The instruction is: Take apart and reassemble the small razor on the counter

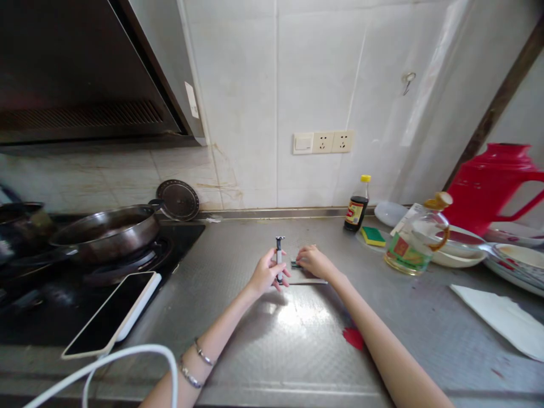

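Near the middle of the counter my left hand (pixel 268 271) is closed around the grey handle of a razor (pixel 279 258), held upright with its T-shaped head on top. Just to its right, my right hand (pixel 312 259) is low over the steel surface, its fingers drawn together at a small dark green piece (pixel 294 264) whose kind I cannot make out. A thin pale strip (pixel 308 281) lies flat on the counter below both hands, partly behind the right wrist.
On the left are a gas stove with a steel pan (pixel 113 235) and a phone (pixel 113 314) with a white cable. To the right stand a soy sauce bottle (pixel 356 212), sponge (pixel 373 236), oil jug (pixel 410 249), bowls and a red thermos (pixel 488 187). A red patch (pixel 353 338) lies near the right forearm.
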Tool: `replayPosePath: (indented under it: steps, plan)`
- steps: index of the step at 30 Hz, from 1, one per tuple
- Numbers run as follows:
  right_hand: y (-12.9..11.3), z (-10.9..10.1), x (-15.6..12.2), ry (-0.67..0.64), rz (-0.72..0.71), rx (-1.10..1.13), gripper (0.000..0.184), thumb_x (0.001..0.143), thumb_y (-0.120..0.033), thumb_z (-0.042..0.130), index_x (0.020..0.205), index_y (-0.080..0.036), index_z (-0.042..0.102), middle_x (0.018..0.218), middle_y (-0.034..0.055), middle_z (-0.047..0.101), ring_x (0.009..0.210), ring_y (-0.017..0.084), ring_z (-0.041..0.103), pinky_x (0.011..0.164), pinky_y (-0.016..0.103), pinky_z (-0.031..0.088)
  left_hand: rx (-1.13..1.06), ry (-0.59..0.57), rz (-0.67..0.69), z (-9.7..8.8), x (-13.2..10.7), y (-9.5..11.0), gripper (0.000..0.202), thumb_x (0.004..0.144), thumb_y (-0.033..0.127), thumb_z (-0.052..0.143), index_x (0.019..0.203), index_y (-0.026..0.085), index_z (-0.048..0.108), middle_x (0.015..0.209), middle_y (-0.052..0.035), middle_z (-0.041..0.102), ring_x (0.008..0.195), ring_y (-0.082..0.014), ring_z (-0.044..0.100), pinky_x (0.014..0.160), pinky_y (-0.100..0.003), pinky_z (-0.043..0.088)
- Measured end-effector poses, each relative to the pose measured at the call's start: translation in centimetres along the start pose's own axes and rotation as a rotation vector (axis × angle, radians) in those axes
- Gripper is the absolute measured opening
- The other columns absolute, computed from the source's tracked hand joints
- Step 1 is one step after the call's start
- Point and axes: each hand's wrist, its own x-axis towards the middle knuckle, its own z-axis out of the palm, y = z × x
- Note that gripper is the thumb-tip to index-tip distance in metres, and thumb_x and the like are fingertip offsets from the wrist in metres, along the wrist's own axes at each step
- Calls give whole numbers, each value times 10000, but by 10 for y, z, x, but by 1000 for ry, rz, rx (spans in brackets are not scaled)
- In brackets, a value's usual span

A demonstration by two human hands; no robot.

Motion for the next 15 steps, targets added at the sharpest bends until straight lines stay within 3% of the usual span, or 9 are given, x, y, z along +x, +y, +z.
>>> replayPosePath:
  steps: [15]
  plan:
    - [-5,-2,-2,6,-4,-15,192,823,-260,527,804,-192,706,906,83,650,903,191,554,839,283,388,-9,-15,13,-2,1,-4,392,740,361,553,1062,197,403,678,-20,619,463,-161,615,331,-175,420]
